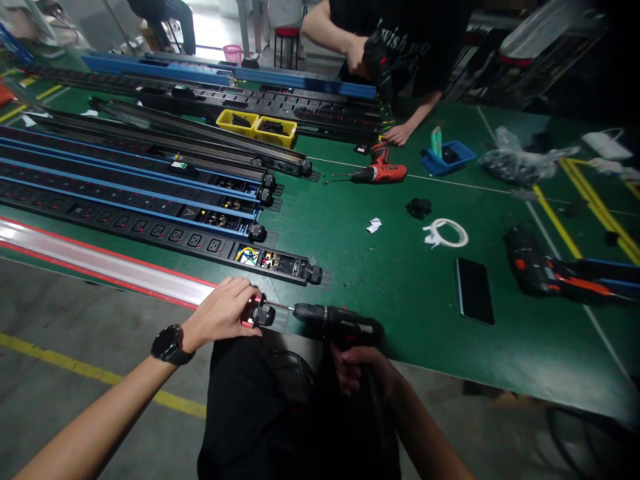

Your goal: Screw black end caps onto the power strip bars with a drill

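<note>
My right hand (357, 363) is wrapped round the grip of a black cordless drill (345, 325), whose bit points left. The bit's tip reaches the end of a long red-edged power strip housing (110, 263) with a pale inner face. Around that end my left hand (227, 307) is closed, fingers over the top, a watch on the wrist. A black cable gland (267, 315) sticks out just past my fingers, beside the bit. Whether the bit sits in a screw is too small to tell. Just behind lies a black power strip (200, 243) with its wired end uncovered.
More long strips with blue edges (150, 177) fill the left. Yellow bins (257, 127), a red drill (383, 172), a phone (474, 291), a white cable coil (450, 233) and another power driver (550, 270) lie on the green table (400, 287). Opposite, a co-worker's hand (357, 57) holds a drill.
</note>
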### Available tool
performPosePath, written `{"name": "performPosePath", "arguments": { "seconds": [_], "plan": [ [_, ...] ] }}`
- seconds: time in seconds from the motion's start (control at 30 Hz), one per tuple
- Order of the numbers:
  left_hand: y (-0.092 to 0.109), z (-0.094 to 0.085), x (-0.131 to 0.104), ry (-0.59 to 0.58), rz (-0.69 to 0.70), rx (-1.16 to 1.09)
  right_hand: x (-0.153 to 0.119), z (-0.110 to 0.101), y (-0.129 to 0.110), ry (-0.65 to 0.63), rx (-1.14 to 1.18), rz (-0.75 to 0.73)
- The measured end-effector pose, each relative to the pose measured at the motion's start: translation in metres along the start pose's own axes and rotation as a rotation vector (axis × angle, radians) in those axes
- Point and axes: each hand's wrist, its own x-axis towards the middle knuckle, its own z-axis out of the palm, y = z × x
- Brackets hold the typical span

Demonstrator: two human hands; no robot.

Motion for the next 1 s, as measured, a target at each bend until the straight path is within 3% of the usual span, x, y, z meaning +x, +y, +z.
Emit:
{"name": "performPosePath", "arguments": {
  "seconds": [0.27,0.6,0.8,1.0],
  "plan": [
    [-0.003,-0.002,-0.001,-0.047,0.0,0.04,-0.002,0.004,-0.003,-0.034,0.072,0.01],
    [-0.011,-0.011,0.022,-0.047,0.015,0.039,-0.012,0.005,-0.003,0.011,0.115,-0.07],
    [0.013,-0.022,0.028,0.045,-0.031,0.005,-0.032,-0.002,-0.008,0.032,0.101,-0.104],
    [0.048,-0.022,0.065,0.014,0.004,0.073,-0.056,-0.004,-0.015,0.06,0.072,-0.141]
  ]
}}
